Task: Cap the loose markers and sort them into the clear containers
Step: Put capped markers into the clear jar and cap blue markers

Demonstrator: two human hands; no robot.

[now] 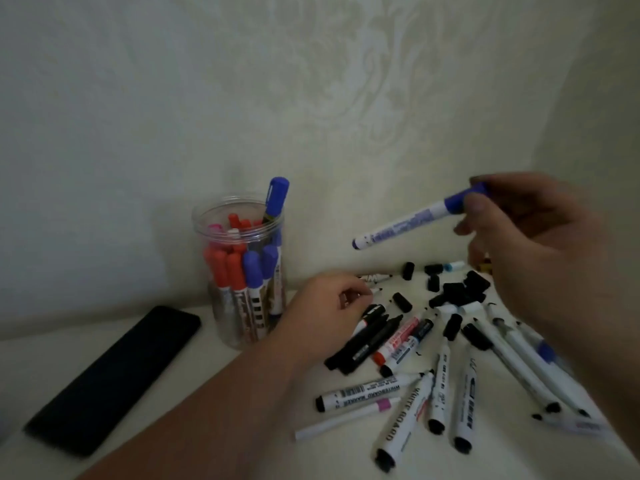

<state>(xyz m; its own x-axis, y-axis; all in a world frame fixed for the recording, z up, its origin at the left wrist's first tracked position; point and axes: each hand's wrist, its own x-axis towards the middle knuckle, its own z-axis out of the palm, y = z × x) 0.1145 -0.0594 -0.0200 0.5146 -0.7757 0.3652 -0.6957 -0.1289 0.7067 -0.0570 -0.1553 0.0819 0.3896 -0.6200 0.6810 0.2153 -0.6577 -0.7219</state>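
Two hands were over the white desk (pixel 329 459). The clear container (pixel 242 299) of red and blue markers stood by the far edge. Your left hand (pixel 329 303) lay curled on the loose markers (pixel 391 389) at mid-desk; I could not tell whether it held one. Your right hand (pixel 540 251) pinched a blue-capped marker (pixel 408 223) by its cap above the scattered black caps (pixel 453 292).

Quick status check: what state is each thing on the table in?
blue marker: capped, pinched aloft by right hand.
clear container: upright, lidless, holding capped markers.
loose markers: lying flat, several uncapped.
black caps: off, heaped loose.
left hand: curled over loose markers; grip unclear.
phone: lying flat, dark.
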